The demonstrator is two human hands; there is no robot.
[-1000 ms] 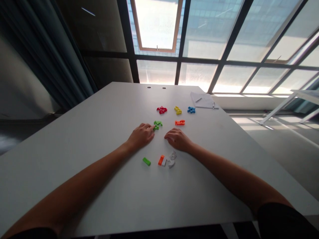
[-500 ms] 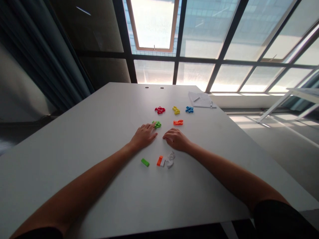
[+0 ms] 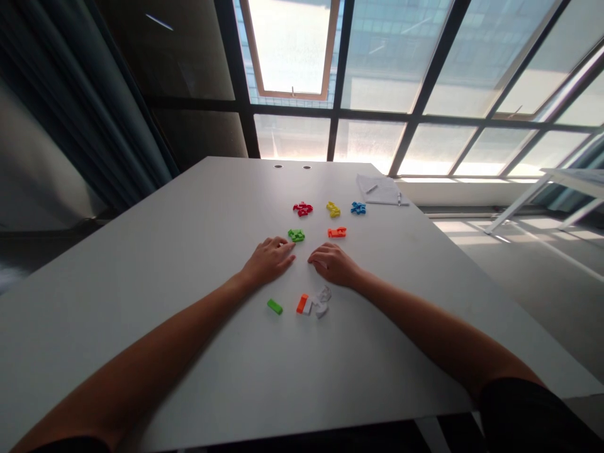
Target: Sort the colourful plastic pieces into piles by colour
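My left hand (image 3: 270, 259) rests on the table with its fingers apart, holding nothing. Just beyond its fingertips lies a small pile of green plastic pieces (image 3: 296, 235). My right hand (image 3: 334, 264) lies opposite, fingers bent and close together, with nothing visible in them. Past that hand is a group of orange pieces (image 3: 336, 232). Nearer to me, between my forearms, are a single green block (image 3: 274, 307), an orange block (image 3: 302, 304) against a white one (image 3: 307, 307), and white or clear pieces (image 3: 322, 309) whose kind I cannot make out.
Farther back on the white table (image 3: 226, 214) lie red pieces (image 3: 302, 208), yellow pieces (image 3: 333, 209) and blue pieces (image 3: 358, 207). Paper sheets (image 3: 384, 187) with pens sit at the far right corner. Windows stand behind; another white table (image 3: 578, 179) is at right.
My left hand has drawn back slightly toward me and left, away from the green pile, which now shows whole. My right hand has stayed in place.
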